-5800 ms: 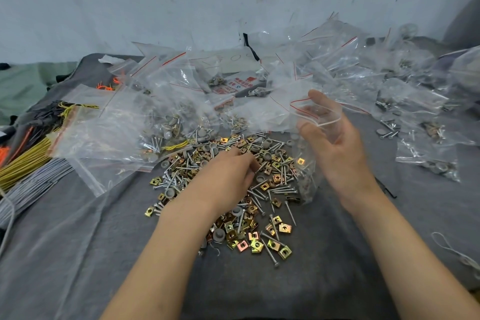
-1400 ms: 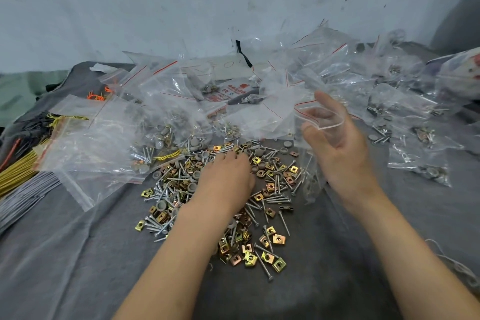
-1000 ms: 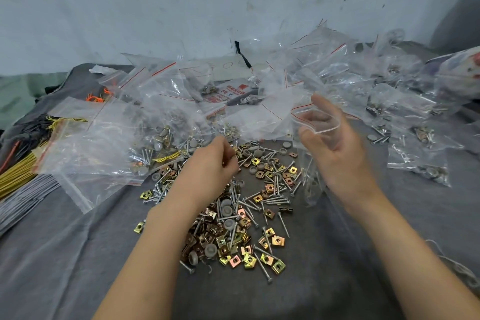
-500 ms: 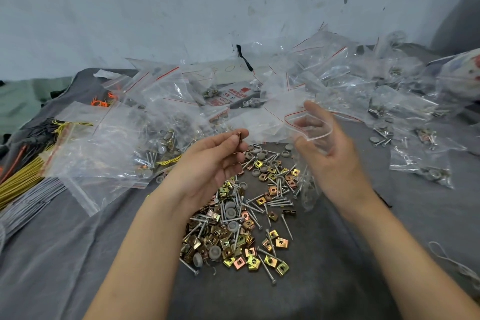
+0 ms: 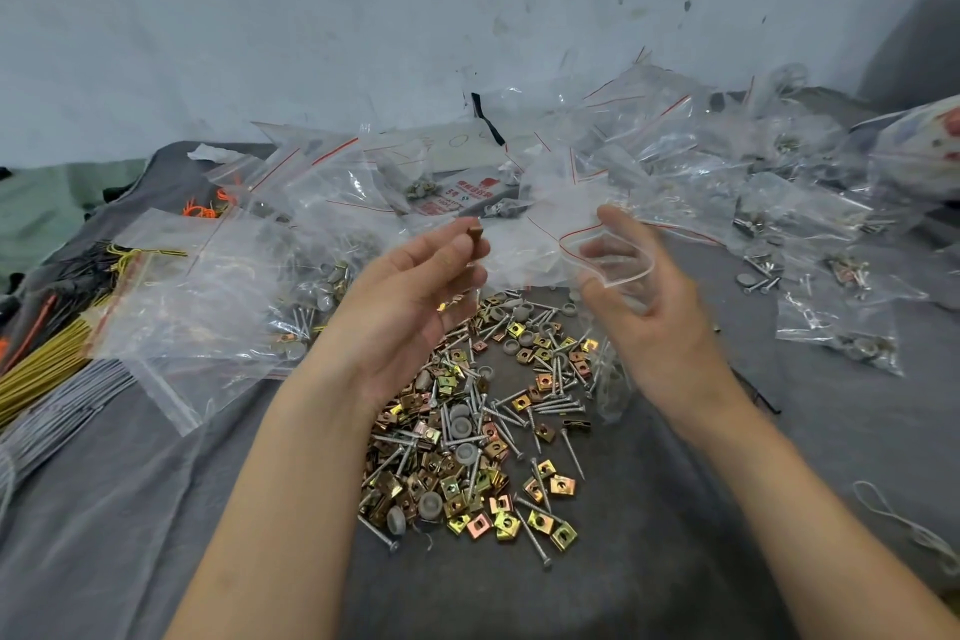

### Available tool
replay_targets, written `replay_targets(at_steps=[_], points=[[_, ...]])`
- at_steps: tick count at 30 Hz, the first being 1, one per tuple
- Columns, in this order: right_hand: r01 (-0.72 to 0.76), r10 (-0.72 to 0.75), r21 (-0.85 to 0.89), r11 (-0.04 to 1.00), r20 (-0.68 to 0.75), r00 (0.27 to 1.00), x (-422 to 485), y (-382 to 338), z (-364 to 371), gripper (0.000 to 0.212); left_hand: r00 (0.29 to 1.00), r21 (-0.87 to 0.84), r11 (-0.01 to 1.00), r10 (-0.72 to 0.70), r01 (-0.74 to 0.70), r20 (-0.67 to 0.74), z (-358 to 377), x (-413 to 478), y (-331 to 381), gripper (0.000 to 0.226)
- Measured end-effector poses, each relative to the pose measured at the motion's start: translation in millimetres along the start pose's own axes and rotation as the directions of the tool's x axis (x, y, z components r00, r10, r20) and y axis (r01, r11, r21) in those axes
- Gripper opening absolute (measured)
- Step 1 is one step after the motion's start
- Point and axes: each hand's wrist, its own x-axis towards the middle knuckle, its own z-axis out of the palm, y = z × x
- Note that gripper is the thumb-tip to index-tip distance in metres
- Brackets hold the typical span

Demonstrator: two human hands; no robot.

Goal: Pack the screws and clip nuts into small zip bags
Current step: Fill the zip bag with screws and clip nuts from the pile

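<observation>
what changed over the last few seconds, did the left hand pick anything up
Yes. The left hand lifted off the pile of screws and clip nuts, turned palm up and rose toward the right. It now pinches a brown clip nut near the mouth of the zip bag. The right hand stayed where it was, holding that bag open. The pile looks much the same.

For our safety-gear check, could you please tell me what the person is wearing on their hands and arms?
Nothing that shows: the left hand and right hand are bare, without gloves, rings or a watch. The left forearm and right forearm are uncovered to the picture's edge; no sleeves are in view.
</observation>
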Motion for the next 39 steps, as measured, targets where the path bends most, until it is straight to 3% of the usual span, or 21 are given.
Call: replay_targets(at_steps=[2, 5, 8, 11, 14, 18, 21, 25, 31, 35, 39], points=[[-0.004, 0.003, 0.007, 1.0, 0.011, 1.0, -1.0, -1.3, 1.4, 0.056, 0.987, 0.232, 0.961, 0.159, -0.153, -0.008, 12.0, -1.4, 7.3, 0.019], [0.023, -0.023, -0.013, 1.0, 0.01, 1.0, -2.7, -3.7, 3.4, 0.06, 0.92, 0.627, 0.691, 0.373, -0.359, 0.115, 34.6, -2.3, 13.6, 0.017], [0.037, -0.036, -0.02, 0.999, 0.037, 0.999, -1.5, -5.3, 3.8, 0.06, 0.869, 0.776, 0.437, 0.41, -0.455, 0.278, 57.1, -2.6, 9.9, 0.015], [0.057, -0.056, -0.01, 0.998, 0.052, 0.997, -1.5, -4.2, 2.5, 0.059, 0.841, 0.833, 0.276, 0.415, -0.479, 0.347, 70.0, -1.2, 2.8, 0.016], [0.028, -0.028, 0.011, 1.0, 0.004, 1.0, -2.4, -4.4, 2.0, 0.063, 0.817, 0.844, 0.237, 0.47, -0.48, 0.333, 70.6, 0.5, 1.7, 0.026], [0.031, -0.03, 0.046, 0.998, -0.038, 0.999, -0.4, -2.1, -0.4, 0.057, 0.786, 0.817, 0.317, 0.568, -0.482, 0.243, 61.7, 2.2, 5.4, 0.024], [0.033, -0.031, 0.05, 0.998, -0.046, 0.998, 0.8, -0.7, -3.3, 0.055, 0.862, 0.877, 0.32, 0.474, -0.359, 0.18, 44.0, 8.7, 2.0, 0.023], [0.029, -0.025, 0.065, 0.997, -0.063, 0.998, 1.7, -1.0, -6.6, 0.055, 0.96, 0.986, 0.068, 0.247, -0.154, 0.133, 20.4, 10.6, -19.5, 0.026], [0.01, -0.004, 0.081, 0.997, -0.083, 0.997, 3.2, -1.6, -9.0, 0.056, 0.99, 0.98, -0.149, 0.015, -0.135, 0.139, 12.7, 11.3, -44.0, 0.023], [0.013, -0.007, 0.071, 0.997, -0.092, 0.996, 3.8, -2.0, -9.2, 0.054, 0.989, 0.972, -0.183, -0.059, -0.146, 0.138, 12.4, 11.9, -50.7, 0.031], [0.009, -0.002, 0.093, 0.996, -0.076, 0.997, 2.7, -0.6, -9.1, 0.056, 0.989, 0.971, -0.19, -0.047, -0.145, 0.139, 14.4, 12.9, -56.3, 0.035]])
